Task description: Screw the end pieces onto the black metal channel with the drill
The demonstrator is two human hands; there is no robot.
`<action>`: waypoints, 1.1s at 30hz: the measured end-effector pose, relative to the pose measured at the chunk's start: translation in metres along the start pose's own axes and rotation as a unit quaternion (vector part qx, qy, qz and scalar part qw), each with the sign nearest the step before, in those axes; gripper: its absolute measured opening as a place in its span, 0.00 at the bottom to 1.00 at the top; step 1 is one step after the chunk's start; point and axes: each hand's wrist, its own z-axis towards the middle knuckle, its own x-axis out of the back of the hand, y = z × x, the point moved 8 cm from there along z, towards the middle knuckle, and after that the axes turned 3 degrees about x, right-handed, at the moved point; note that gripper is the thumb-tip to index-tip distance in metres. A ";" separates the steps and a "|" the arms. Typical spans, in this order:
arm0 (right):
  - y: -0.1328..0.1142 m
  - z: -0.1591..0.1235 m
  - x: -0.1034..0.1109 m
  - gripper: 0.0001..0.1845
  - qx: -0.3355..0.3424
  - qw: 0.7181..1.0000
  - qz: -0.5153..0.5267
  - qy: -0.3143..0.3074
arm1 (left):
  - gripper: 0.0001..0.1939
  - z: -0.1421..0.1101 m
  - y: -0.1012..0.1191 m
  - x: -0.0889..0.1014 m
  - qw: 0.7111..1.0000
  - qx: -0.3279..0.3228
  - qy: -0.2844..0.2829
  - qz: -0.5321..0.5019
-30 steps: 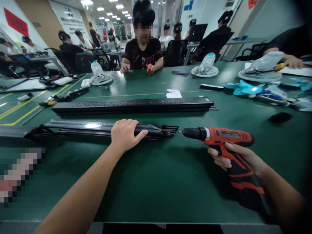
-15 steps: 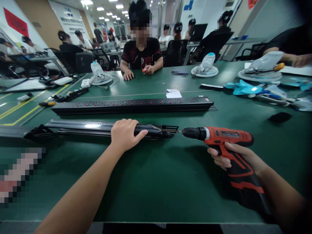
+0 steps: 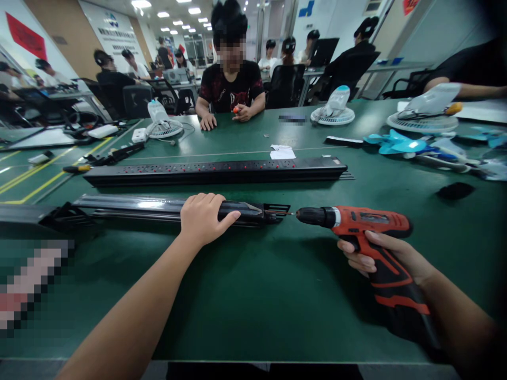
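My left hand (image 3: 203, 217) is wrapped over a long black metal bar (image 3: 134, 202) lying on the green table, thumb along its near side. My right hand (image 3: 390, 253) holds a red and black cordless drill (image 3: 366, 219) by its handle, index finger near the trigger. The drill points left, its thin bit reaching toward the slotted end piece (image 3: 277, 209) of the bar. Whether the bit's tip touches a screw there I cannot make out. Just behind lies a long black power strip (image 3: 214, 170) with a row of red dots, parallel to the bar.
Across the table (image 3: 253, 301) sits a person (image 3: 232, 87) holding a small orange item. Fan parts (image 3: 332, 113) and blue fan blades (image 3: 400, 143) lie at the back and right. White paper (image 3: 282, 152) lies behind the strip; another dark bar (image 3: 24, 215) lies left.
My hands, the drill and the bar show no clear movement. The person across has shifted their head slightly, and an arm at far right has moved.
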 end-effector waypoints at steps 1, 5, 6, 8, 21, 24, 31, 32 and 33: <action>0.000 0.000 0.001 0.20 -0.001 1.000 -0.001 0.002 | 0.29 0.000 0.000 0.000 1.000 0.000 0.000 0.000; 0.001 -0.001 0.004 0.20 0.004 1.000 0.005 0.009 | 0.29 0.000 0.000 0.000 1.000 -0.002 0.002 0.005; 0.001 -0.001 0.004 0.19 0.006 1.000 0.007 0.008 | 0.29 0.000 0.000 -0.001 1.000 -0.003 0.002 0.007; 0.000 -0.001 0.002 0.19 0.010 1.000 0.010 0.004 | 0.29 0.000 0.000 -0.001 1.000 -0.005 0.004 0.010; -0.003 -0.001 -0.001 0.19 0.011 1.000 0.007 0.013 | 0.30 -0.001 0.000 0.000 1.000 -0.007 0.008 0.012; -0.003 -0.001 -0.002 0.20 0.009 1.000 0.009 0.012 | 0.29 -0.001 0.000 0.000 1.000 -0.004 0.007 0.012; -0.005 0.001 -0.005 0.20 0.014 1.000 0.000 0.015 | 0.28 -0.001 0.000 0.000 1.000 -0.004 0.009 0.011; -0.005 0.000 -0.005 0.20 0.015 1.000 -0.001 0.017 | 0.28 -0.001 0.000 0.000 1.000 -0.004 0.009 0.010; -0.005 0.000 -0.004 0.20 0.015 1.000 -0.002 0.019 | 0.28 -0.001 0.000 0.000 1.000 -0.004 0.009 0.010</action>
